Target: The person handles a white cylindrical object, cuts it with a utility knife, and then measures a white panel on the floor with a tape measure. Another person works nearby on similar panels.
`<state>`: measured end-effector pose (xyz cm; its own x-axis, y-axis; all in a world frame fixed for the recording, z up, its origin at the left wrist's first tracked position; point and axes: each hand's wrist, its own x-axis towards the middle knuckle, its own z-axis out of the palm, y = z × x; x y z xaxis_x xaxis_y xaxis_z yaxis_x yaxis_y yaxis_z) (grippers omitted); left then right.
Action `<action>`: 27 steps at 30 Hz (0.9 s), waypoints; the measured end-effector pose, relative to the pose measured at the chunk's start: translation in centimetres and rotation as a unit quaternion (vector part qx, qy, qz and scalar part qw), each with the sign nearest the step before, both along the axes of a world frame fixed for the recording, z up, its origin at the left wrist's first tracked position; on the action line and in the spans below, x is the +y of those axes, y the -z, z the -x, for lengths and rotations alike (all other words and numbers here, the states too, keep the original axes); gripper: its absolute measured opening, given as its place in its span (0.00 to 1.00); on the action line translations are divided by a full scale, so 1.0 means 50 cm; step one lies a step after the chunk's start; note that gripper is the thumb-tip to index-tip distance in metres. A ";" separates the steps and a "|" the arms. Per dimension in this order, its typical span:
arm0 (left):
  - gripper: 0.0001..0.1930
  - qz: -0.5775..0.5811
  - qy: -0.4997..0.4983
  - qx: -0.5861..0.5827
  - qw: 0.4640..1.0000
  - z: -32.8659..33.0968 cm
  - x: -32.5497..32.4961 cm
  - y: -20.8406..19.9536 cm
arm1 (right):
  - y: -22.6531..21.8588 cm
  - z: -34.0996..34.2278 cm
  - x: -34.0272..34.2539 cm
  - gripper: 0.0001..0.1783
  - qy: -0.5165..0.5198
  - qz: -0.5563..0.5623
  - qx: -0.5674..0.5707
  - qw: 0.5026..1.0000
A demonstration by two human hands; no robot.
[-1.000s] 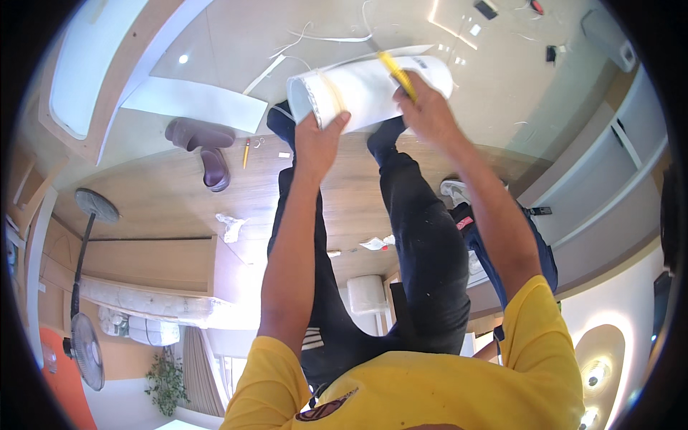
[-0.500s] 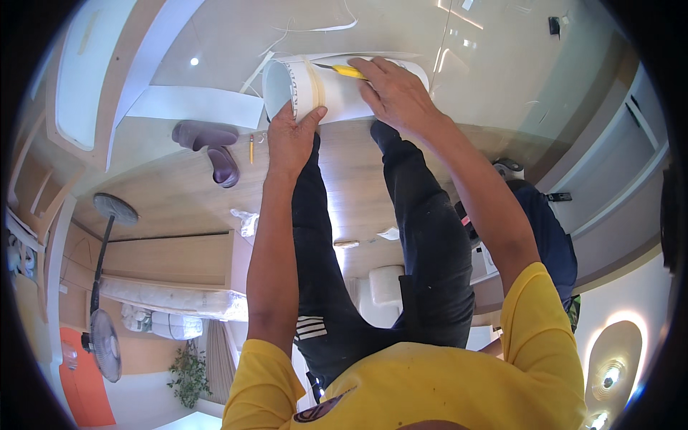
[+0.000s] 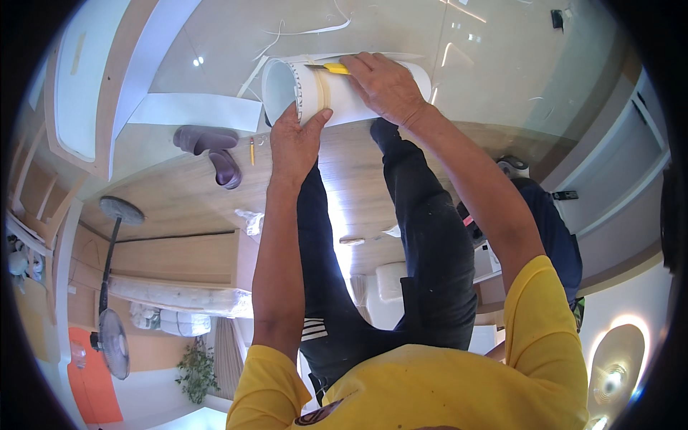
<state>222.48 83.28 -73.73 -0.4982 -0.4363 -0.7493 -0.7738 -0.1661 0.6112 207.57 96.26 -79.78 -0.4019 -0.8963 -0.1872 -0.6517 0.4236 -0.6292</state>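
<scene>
A wide white roll of sheet material (image 3: 347, 100) lies across the floor ahead of my feet, its hollow end facing left. Beige tape (image 3: 323, 89) circles it near that end. My left hand (image 3: 295, 147) grips the roll's near lower edge, thumb on the outside by the tape and fingers hidden at the hollow end. Above the roll, my right hand (image 3: 387, 86) closes around a yellow utility knife (image 3: 335, 68). Its dark blade points left and lies over the tape near the roll's upper side; whether it touches cannot be made out.
A flat white strip (image 3: 197, 110) lies left of the roll, with thin offcuts (image 3: 315, 31) beyond. Purple slippers (image 3: 208, 140) and an orange pencil-like stick (image 3: 251, 150) rest nearer on the floor. A standing fan (image 3: 113, 344) is at left, a white cabinet (image 3: 623, 165) at right.
The knife in my right hand has shifted slightly left, its blade now further across the tape. My left hand keeps its hold, and the roll's printed edge has turned a little.
</scene>
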 end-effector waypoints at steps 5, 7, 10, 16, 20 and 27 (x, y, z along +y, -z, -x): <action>0.16 -0.001 0.000 -0.006 1.000 -0.003 -0.005 0.012 | 0.010 0.003 0.001 0.19 0.015 0.009 -0.008 1.000; 0.16 -0.011 0.000 -0.017 1.000 -0.001 -0.007 0.008 | 0.009 0.000 0.000 0.19 0.018 0.018 0.003 1.000; 0.16 -0.004 0.020 -0.033 0.999 0.011 -0.011 -0.002 | 0.009 0.005 -0.001 0.19 0.013 0.017 -0.001 1.000; 0.18 -0.005 0.002 -0.003 1.000 0.017 -0.002 -0.005 | 0.009 0.014 0.001 0.19 0.001 0.032 -0.008 0.999; 0.18 0.002 0.026 -0.018 1.000 0.029 -0.004 -0.017 | 0.006 0.011 0.002 0.19 0.019 0.020 -0.010 1.000; 0.17 0.029 0.042 -0.029 0.998 0.023 0.007 -0.017 | 0.012 0.023 0.019 0.18 0.004 -0.006 -0.024 1.000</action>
<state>221.31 83.62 -72.90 -0.4912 -0.4385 -0.7526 -0.8179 -0.0651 0.5717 206.40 97.23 -80.38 -0.4002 -0.8905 -0.2165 -0.6177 0.4366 -0.6541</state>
